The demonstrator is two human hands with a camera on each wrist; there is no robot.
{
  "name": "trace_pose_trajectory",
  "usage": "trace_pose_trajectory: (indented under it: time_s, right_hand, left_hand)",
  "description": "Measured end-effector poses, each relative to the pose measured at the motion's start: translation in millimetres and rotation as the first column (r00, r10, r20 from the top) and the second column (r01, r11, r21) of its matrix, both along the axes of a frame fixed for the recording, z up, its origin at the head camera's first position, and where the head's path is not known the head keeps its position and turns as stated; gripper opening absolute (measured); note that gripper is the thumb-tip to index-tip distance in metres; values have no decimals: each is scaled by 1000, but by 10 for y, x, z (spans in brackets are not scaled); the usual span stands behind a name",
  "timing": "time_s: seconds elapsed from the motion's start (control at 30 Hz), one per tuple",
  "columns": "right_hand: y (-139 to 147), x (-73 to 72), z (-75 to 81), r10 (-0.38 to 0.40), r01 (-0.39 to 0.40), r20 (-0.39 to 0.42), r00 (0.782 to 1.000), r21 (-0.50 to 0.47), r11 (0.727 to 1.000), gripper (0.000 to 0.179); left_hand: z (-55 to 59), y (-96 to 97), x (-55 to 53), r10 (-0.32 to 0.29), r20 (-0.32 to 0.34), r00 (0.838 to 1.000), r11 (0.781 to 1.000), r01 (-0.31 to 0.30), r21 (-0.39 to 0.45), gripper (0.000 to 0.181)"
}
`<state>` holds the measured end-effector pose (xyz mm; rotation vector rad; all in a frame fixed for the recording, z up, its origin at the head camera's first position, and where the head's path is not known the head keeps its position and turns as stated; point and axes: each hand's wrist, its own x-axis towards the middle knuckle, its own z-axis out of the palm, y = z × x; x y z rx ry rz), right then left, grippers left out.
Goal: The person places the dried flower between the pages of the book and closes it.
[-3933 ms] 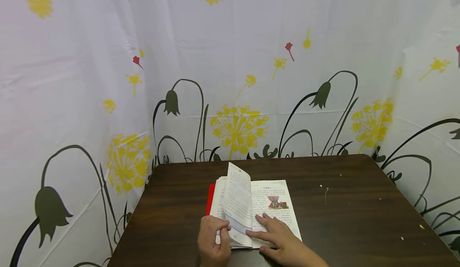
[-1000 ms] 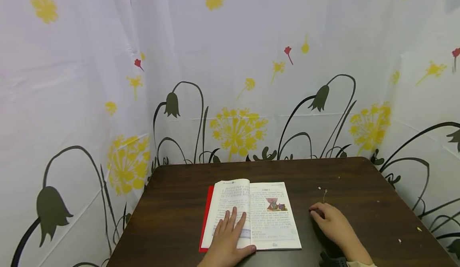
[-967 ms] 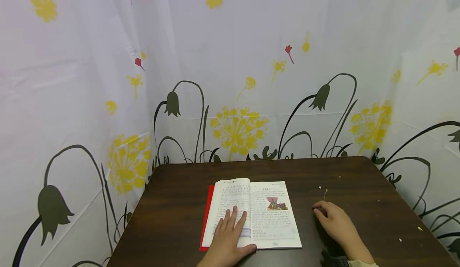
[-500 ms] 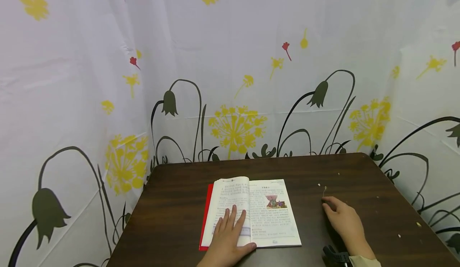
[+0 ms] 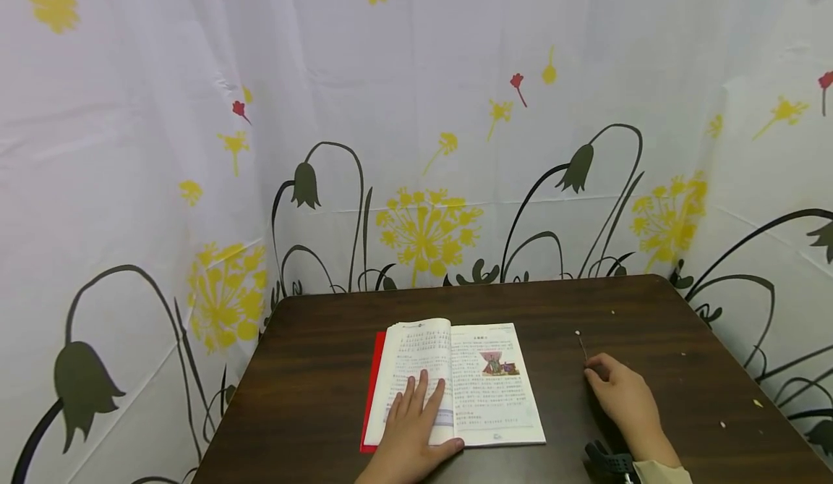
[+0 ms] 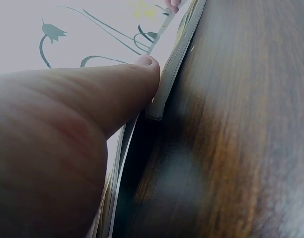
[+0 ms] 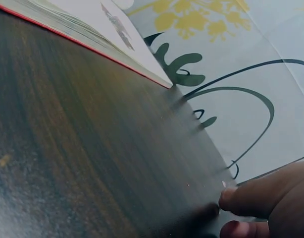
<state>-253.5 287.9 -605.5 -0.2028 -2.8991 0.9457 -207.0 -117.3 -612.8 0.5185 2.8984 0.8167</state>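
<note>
An open book (image 5: pixel 497 419) with printed pages, a small colour picture and a red cover lies on the dark wooden table. My left hand (image 5: pixel 408 426) rests on its left page, fingers spread and straight. In the left wrist view the thumb (image 6: pixel 127 89) lies across the pages at the book's lower edge. To the right of the book, my right hand (image 5: pixel 621 390) pinches a thin stem-like strand (image 5: pixel 581 344) between thumb and fingertips near the tabletop. The strand's far end overlaps a small white crumb in the head view.
Small pale crumbs are scattered on the right of the table (image 5: pixel 703 397), among them a yellowish bit (image 5: pixel 758 403). A dark wrist strap (image 5: pixel 608 461) sits by the right sleeve. Behind the table hangs a white curtain (image 5: pixel 416 93) with flower prints.
A lifted page has settled onto the left side, and the left hand now lies flat there. The right hand left the book, moved right, took the strand and tilted its far end leftward.
</note>
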Motion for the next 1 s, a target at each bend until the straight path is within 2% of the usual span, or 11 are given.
trace_pose_trajectory:
  time_s: [0.2,0.37,0.67,0.83,1.0]
  right_hand:
    - [17,28,8,-55,55,-2,998,1,998,27]
    - [10,33,23,-63,63,1,998,40,997,19]
    - [8,-8,38,-41,39,34,999,69,997,18]
    - [17,-15,3,-19,20,-11,1000,93,995,14]
    - [-4,-31,-11,6,-3,-28,1000,85,996,18]
  left_hand:
    - [-4,8,6,-8,-13,1000,1000,8,-20,107]
    - [-42,2,-15,-9,-9,1000,1000,8,-30,108]
    - [-64,-6,-26,-15,-35,999,1000,14,-24,108]
    - [-67,-3,-29,-8,-24,1000,1000,7,-26,108]
    - [-72,-1,-36,-7,-15,1000,1000,6,-25,109]
